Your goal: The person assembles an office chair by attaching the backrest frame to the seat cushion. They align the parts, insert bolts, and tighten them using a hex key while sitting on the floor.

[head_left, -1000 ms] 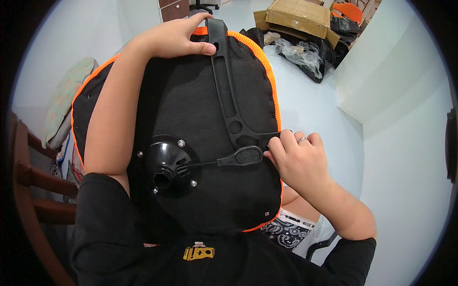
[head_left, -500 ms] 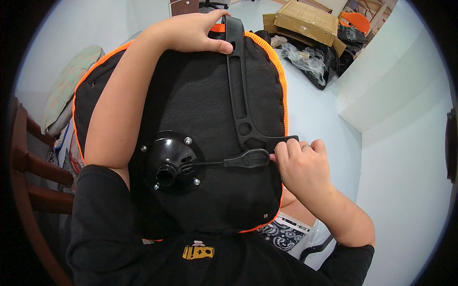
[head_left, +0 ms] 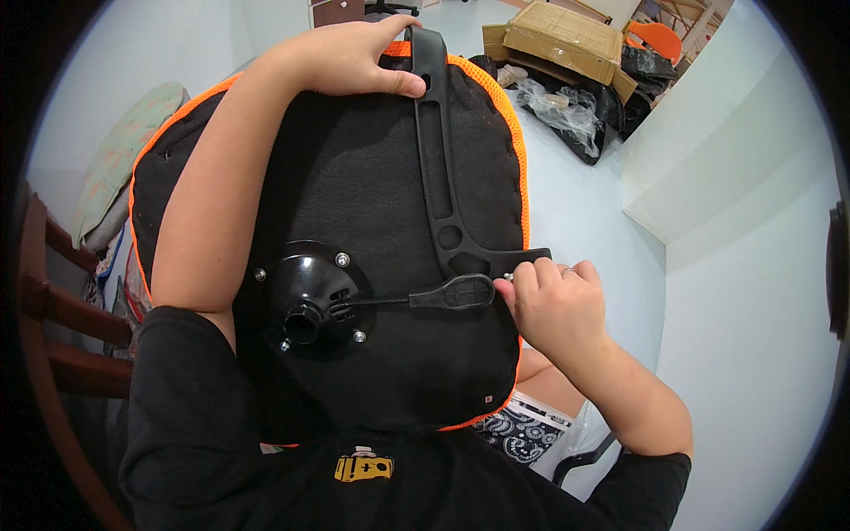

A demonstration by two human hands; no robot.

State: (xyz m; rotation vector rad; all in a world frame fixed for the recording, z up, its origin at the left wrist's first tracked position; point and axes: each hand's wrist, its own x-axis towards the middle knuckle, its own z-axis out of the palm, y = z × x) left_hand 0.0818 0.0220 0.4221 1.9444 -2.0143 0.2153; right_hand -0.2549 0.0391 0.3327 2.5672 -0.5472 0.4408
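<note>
An upturned chair seat (head_left: 345,168) with a black underside and orange mesh edge fills the middle of the view. A black plastic armrest (head_left: 429,53) lies across its right part. My left hand (head_left: 359,60) grips the armrest's far end, thumb on top, fingers hidden beyond the edge. My right hand (head_left: 560,303) is closed at the armrest's near right end. Beside its thumb shows a tiny shiny metal piece, perhaps a bolt, mostly hidden by the fingers. A black round mount (head_left: 305,273) is bolted to the seat, and its lever (head_left: 452,292) reaches toward my right hand.
Brown wooden chair rails (head_left: 84,310) stand at the left, near a green cushion (head_left: 128,159). An open cardboard box (head_left: 567,40) and clear plastic wrap (head_left: 553,106) lie on the floor at far right. A white wall (head_left: 753,221) rises on the right.
The view has shifted slightly, moving everything a little to the left. The shiny metal piece now shows beside my right thumb. Both hands keep their places on the armrest.
</note>
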